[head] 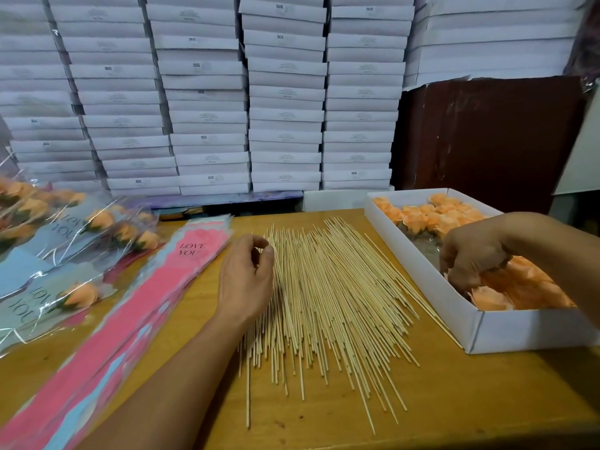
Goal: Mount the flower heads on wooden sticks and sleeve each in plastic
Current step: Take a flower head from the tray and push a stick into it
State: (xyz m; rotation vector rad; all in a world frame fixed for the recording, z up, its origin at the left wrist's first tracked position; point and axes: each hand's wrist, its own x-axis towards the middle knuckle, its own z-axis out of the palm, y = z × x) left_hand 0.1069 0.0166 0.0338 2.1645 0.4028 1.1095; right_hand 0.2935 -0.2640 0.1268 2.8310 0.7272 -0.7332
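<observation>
A wide pile of thin wooden sticks [328,297] lies fanned across the middle of the wooden table. My left hand [246,277] rests on the pile's left edge, thumb and forefinger pinched on a stick near its far end. On the right, a white open box [431,284] holds several orange flower heads [431,216]. My right hand [470,258] reaches down into the box, fingers curled around one flower head [490,297]. Between my left hand and the table's left side lies a stack of pink and blue "LOVE YOU" plastic sleeves [146,303].
Sleeved orange flowers on sticks [81,293] are heaped at the far left. Stacked white cartons [207,102] form a wall behind the table, with a dark brown panel [487,134] at the back right. Bare tabletop [454,401] shows near the front edge.
</observation>
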